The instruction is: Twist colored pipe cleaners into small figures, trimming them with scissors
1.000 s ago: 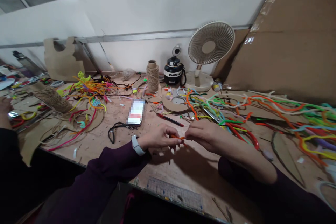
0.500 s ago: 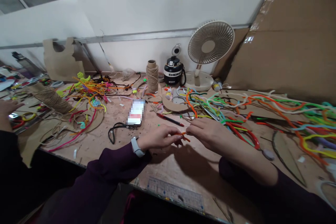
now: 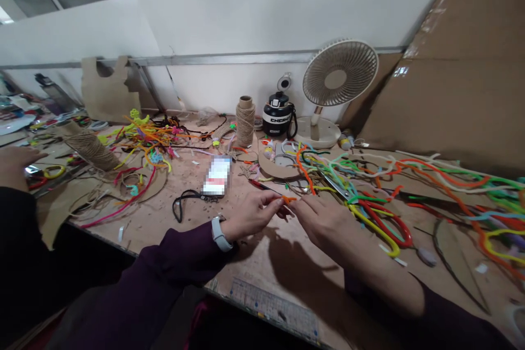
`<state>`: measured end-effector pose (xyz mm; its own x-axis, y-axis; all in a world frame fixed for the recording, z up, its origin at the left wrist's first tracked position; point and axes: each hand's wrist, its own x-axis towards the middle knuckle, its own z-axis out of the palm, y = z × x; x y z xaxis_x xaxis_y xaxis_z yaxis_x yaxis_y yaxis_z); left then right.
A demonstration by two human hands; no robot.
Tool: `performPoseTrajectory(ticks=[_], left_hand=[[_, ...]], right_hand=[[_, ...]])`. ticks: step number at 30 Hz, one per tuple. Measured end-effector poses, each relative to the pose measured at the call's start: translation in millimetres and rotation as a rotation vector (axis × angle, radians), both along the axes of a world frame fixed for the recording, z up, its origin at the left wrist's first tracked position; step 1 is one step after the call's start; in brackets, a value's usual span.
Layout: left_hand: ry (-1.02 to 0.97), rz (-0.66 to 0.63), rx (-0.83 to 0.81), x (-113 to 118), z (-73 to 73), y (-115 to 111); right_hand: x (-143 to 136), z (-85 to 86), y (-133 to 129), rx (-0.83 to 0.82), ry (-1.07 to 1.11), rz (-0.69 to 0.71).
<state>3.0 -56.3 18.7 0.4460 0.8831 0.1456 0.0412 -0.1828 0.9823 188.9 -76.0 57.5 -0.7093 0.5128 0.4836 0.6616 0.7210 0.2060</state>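
Observation:
A short orange pipe cleaner (image 3: pixel 289 199) is pinched between my two hands above the table. My left hand (image 3: pixel 255 212), with a pale watch on its wrist, closes thumb and fingers on one end. The bent fingers of my right hand (image 3: pixel 318 217) close at the other end, and its back hides the fingertips. Behind my hands lies a red and black pen (image 3: pixel 259 186), partly covered. To the left of them rests a phone (image 3: pixel 216 176) with a black strap. Scissors with red handles (image 3: pixel 388 224) lie right of my right hand among colourful pipe cleaners (image 3: pixel 410 167).
Along the wall stand a twine spool (image 3: pixel 245 123), a black bottle (image 3: pixel 278 117) and a fan (image 3: pixel 340 74). A clear ruler (image 3: pixel 273 306) lies by the front edge. Another person's hand (image 3: pixel 18 164) is at far left, near a tilted twine spool (image 3: pixel 92 146) and tangled pipe cleaners.
The orange pipe cleaner has turned from slanting downward to lying nearly level between my fingers. The whole view has shifted slightly, with objects appearing farther right.

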Motion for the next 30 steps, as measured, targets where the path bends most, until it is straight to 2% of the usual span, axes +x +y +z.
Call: performPoseTrajectory(ticks=[3,6,9,13,17,19,23,30], left_hand=[[-0.108,0.059,-0.037,4,-1.3,-1],[-0.135,0.025,-0.044,2,1.0,3],[-0.051,-0.028,-0.037,-5,6.1,10],[0.149,0.017,0.088,-12,10.2,15],[0.189,-0.132,0.011,-9,3.5,15],[0.136,-0.169,-0.087,-7,-2.0,16],[-0.089,-0.175,-0.259,-1,-8.3,16],[-0.337,-0.101,-0.335,4,-6.3,10]], right_hand=[[-3,-2.8,0,0.028,0.035,-0.031],[-2,-4.4,3,0.052,0.042,-0.053],[3,-3.3,7,0.033,0.0,-0.057],[7,-0.2,10,0.012,-0.054,0.007],[4,0.1,10,0.027,-0.044,0.091],[2,-0.9,10,0.032,-0.026,0.105],[0,-2.0,9,0.057,-0.016,0.108],[1,-5.1,11,0.021,0.069,0.057]])
